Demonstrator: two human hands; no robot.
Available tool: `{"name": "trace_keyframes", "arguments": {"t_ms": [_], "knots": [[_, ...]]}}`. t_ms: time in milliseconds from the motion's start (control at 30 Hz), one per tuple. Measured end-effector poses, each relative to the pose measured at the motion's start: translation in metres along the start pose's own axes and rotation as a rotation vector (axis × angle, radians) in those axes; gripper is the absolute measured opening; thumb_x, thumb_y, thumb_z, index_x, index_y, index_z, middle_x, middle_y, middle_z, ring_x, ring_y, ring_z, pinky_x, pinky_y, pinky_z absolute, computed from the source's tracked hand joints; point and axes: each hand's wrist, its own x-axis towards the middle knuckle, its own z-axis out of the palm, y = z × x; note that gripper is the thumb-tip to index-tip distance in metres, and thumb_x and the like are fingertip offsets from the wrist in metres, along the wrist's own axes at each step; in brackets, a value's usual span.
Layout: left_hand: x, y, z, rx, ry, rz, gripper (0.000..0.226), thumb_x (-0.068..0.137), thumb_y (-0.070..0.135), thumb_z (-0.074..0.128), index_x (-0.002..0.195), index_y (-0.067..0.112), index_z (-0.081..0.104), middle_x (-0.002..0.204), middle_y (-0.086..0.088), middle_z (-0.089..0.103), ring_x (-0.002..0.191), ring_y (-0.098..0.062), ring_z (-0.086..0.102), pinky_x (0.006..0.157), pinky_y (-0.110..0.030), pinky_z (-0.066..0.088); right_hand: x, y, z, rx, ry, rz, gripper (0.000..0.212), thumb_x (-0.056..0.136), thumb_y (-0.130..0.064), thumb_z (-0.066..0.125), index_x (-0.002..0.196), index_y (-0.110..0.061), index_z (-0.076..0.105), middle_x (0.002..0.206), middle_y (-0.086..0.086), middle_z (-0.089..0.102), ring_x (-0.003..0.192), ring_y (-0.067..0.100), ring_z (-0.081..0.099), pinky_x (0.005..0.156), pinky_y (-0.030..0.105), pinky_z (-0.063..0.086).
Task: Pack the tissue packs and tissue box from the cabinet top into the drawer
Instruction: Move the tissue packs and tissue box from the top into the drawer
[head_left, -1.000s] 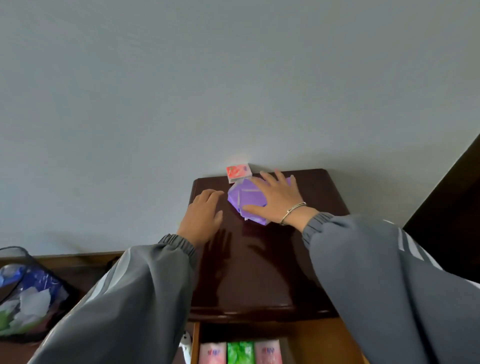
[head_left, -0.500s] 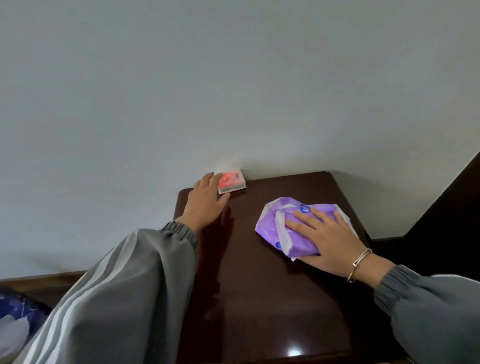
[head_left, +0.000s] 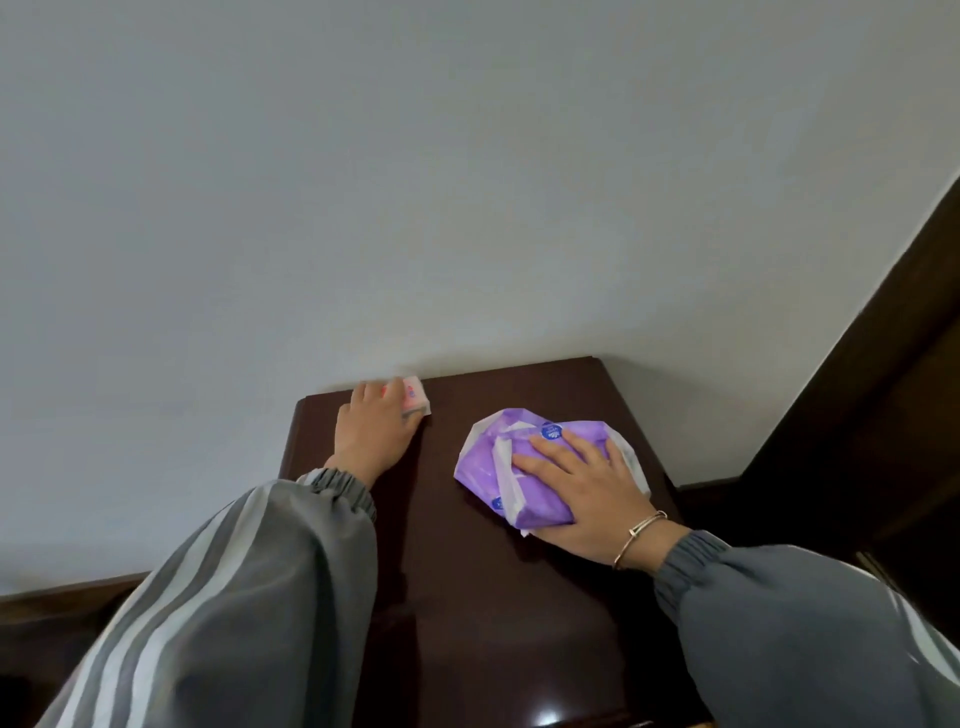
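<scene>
A pale grey wall (head_left: 467, 182) fills the upper part of the head view, with a dark wooden frame (head_left: 857, 389) running along it at 3 o'clock. Below lies the glossy dark brown cabinet top (head_left: 467, 597), its far edge against the wall. Two grey sleeves reach in from 6 o'clock: the striped left sleeve (head_left: 234, 597) from 7 o'clock and the right sleeve (head_left: 805, 623) from 5 o'clock. A purple tissue pack (head_left: 493, 462) with white folded ends lies flat on the cabinet top at about 2 o'clock from its middle, well apart from the wall. The right hand (head_left: 582, 493) rests on top of it, fingers spread wide and straight across the wrapper, palm at the pack's near edge. The left hand (head_left: 374, 431) sits at 11 o'clock, by the far left corner, its fingers laid over a small pink tissue pack (head_left: 415, 400) that touches the wall; the hand is blurred, and I cannot tell whether it pinches the pack or only covers it. A thin bracelet (head_left: 636, 530) circles the right wrist.
</scene>
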Motion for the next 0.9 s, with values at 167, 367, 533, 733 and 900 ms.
{"name": "trace_keyframes", "arguments": {"t_ms": [167, 367, 533, 733, 900], "knots": [[-0.053, 0.0, -0.011, 0.068, 0.01, -0.028, 0.045, 0.093, 0.047, 0.047, 0.119, 0.01, 0.046, 0.115, -0.014, 0.054, 0.107, -0.034, 0.054, 0.088, -0.042, 0.042, 0.001, -0.006, -0.006, 0.015, -0.079, 0.053, 0.08, 0.071, -0.076, 0.045, 0.14, -0.052, 0.011, 0.156, -0.015, 0.012, 0.145, 0.023, 0.008, 0.113, 0.056, 0.006], [-0.143, 0.003, -0.024, 0.04, 0.006, -0.088, 0.039, 0.089, 0.043, 0.052, 0.113, 0.013, 0.047, 0.11, -0.01, 0.054, 0.101, -0.032, 0.054, 0.083, -0.04, 0.044, -0.015, -0.025, -0.013, -0.079, -0.169, 0.032, 0.091, 0.069, -0.083, 0.036, 0.144, -0.046, -0.001, 0.159, -0.012, -0.001, 0.146, 0.028, -0.006, 0.109, 0.064, -0.003], [-0.213, 0.006, -0.048, -0.419, 0.088, -0.26, 0.058, 0.079, 0.041, 0.07, 0.126, 0.016, 0.047, 0.115, -0.012, 0.056, 0.106, -0.036, 0.053, 0.089, -0.042, 0.044, -0.036, -0.043, -0.042, -0.168, -0.015, 0.014, 0.109, 0.06, -0.09, 0.033, 0.146, -0.04, -0.011, 0.159, -0.008, -0.011, 0.144, 0.03, -0.02, 0.105, 0.068, -0.01], [-0.279, 0.035, -0.076, -0.665, 0.206, -0.231, 0.052, 0.074, 0.034, 0.075, 0.116, 0.01, 0.055, 0.097, 0.003, 0.049, 0.109, -0.023, 0.044, 0.087, -0.028, 0.038, -0.104, -0.101, -0.062, 0.437, 0.375, 0.052, 0.049, 0.084, -0.049, 0.058, 0.122, -0.018, 0.06, 0.129, 0.002, 0.059, 0.125, 0.025, 0.05, 0.105, 0.048, 0.036], [-0.312, 0.083, -0.081, -0.756, 0.112, -0.048, 0.056, 0.072, 0.023, 0.077, 0.12, 0.009, 0.052, 0.103, 0.003, 0.04, 0.109, -0.014, 0.037, 0.089, -0.019, 0.036, -0.161, -0.135, -0.065, 1.168, 0.056, 0.26, 0.017, 0.09, -0.035, 0.057, 0.088, -0.022, 0.068, 0.089, -0.002, 0.072, 0.072, 0.003, 0.069, 0.062, 0.013, 0.049]]}}
